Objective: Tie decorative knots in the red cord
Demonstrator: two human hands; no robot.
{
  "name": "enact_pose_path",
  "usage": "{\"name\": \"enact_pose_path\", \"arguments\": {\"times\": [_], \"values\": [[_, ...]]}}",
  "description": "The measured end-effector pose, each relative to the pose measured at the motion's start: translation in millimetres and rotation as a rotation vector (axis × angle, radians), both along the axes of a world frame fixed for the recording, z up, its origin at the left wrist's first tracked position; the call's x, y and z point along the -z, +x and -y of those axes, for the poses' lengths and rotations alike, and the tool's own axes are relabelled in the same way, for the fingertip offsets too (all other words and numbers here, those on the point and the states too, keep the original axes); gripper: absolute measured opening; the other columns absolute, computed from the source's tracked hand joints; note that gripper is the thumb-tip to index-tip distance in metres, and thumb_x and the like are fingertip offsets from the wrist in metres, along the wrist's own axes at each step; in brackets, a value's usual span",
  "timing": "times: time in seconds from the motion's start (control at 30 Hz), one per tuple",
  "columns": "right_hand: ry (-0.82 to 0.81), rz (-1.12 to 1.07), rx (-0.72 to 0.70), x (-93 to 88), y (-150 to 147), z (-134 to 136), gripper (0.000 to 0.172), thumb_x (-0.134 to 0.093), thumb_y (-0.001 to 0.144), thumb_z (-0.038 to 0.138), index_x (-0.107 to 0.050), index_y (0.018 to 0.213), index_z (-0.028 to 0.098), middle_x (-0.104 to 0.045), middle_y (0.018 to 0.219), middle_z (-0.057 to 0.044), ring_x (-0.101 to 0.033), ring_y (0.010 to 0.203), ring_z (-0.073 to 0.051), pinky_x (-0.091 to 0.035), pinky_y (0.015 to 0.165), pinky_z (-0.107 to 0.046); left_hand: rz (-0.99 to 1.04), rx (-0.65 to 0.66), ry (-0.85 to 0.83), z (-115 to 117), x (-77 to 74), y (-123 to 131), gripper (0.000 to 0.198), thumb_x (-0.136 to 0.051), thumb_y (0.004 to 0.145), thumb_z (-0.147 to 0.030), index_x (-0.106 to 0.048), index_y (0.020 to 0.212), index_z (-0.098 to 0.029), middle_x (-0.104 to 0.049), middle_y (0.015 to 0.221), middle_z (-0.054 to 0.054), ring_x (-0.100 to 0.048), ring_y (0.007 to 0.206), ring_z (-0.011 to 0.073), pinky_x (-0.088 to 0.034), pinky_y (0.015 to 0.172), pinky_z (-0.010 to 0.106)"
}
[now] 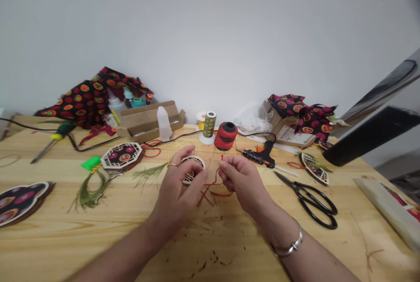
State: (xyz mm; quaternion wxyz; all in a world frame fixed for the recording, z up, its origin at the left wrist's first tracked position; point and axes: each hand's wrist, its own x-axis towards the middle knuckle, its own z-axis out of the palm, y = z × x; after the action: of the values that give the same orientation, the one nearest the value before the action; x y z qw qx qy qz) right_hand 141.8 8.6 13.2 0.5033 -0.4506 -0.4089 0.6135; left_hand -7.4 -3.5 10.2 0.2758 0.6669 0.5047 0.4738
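Observation:
My left hand is closed round a small round wooden lattice ornament with patterned fabric inside, held just above the wooden table. My right hand pinches a piece of red cord whose loose ends trail down onto the table between both hands. A ring sits on a finger of the left hand and a silver bangle on the right wrist. A red cord spool stands just beyond the hands.
Black scissors and a black glue gun lie to the right. An olive thread spool, a cardboard box with bottles, patterned fabric, octagonal ornaments, green tassels and a screwdriver sit left and behind.

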Motion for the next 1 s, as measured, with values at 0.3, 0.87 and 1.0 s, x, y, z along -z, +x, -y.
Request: {"name": "enact_pose_path", "arguments": {"times": [0.3,0.87,1.0], "values": [[0.028,0.075,-0.045,2.5,-2.5,0.8,0.02,-0.064,0.067,0.032,-0.052,0.063,0.016,-0.046,0.047,0.006,-0.034,0.04,-0.004,-0.02,0.037,-0.019,0.433,0.328,-0.473,1.0,0.8,6.7,0.031,-0.056,0.079,-0.027,-0.058,0.108,-0.02,-0.067,0.098,0.005,-0.061,0.09,0.0186,-0.047,0.08,0.029],[0.059,0.153,-0.063,4.5,-3.5,1.3,0.02,-0.063,0.068,0.032,-0.052,0.064,0.016,-0.046,0.046,0.006,-0.031,0.039,-0.004,-0.02,0.037,-0.018,0.461,0.206,-0.647,-4.3,0.8,3.4,0.02,-0.065,0.069,-0.036,-0.071,0.077,-0.019,-0.045,0.039,-0.008,-0.032,0.033,0.0051,-0.025,0.035,0.018],[0.044,0.131,-0.074,3.0,-3.9,2.4,0.02,-0.063,0.068,0.031,-0.052,0.063,0.015,-0.045,0.046,0.006,-0.031,0.04,-0.004,-0.019,0.037,-0.018,0.482,0.218,-0.674,-5.0,1.2,2.5,0.022,-0.066,0.068,-0.037,-0.07,0.078,-0.019,-0.043,0.038,-0.008,-0.027,0.031,0.0039,-0.019,0.033,0.018]]}}
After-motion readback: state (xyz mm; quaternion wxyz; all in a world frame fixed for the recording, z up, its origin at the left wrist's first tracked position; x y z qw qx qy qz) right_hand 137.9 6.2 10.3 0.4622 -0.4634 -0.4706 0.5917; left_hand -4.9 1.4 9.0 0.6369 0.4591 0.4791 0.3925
